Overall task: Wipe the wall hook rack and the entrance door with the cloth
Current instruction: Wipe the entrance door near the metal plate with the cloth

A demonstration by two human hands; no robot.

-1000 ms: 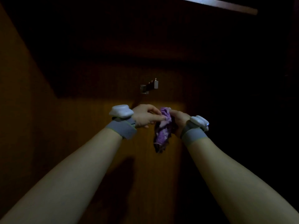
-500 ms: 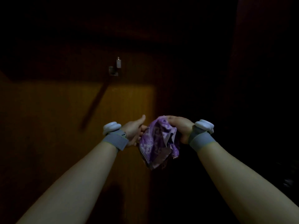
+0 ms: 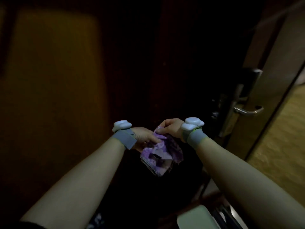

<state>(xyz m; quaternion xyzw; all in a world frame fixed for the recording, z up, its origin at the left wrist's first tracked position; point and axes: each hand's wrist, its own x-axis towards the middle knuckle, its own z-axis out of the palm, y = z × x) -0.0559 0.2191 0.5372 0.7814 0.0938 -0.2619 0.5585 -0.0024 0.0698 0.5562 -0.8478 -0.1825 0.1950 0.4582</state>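
Note:
A crumpled purple patterned cloth [image 3: 160, 154] hangs between both hands in the middle of the view. My left hand [image 3: 145, 136] grips its left upper edge. My right hand [image 3: 170, 128] pinches its top from above. Both wrists wear grey bands with white trackers. The entrance door [image 3: 270, 66] stands ajar at the right, its edge turned toward me, with a metal lever handle [image 3: 247, 110] and lock plate. The wall hook rack is out of view.
A dim orange-brown wooden wall panel [image 3: 54, 71] fills the left side. The area straight ahead is very dark. A pale green object [image 3: 196, 219] sits at the bottom right, near the door's foot. A lit yellowish floor [image 3: 283, 146] shows beyond the door.
The view has swung right and down: the hook rack has left the frame and the door with its handle has come in. Both hands have shifted their hold on the cloth.

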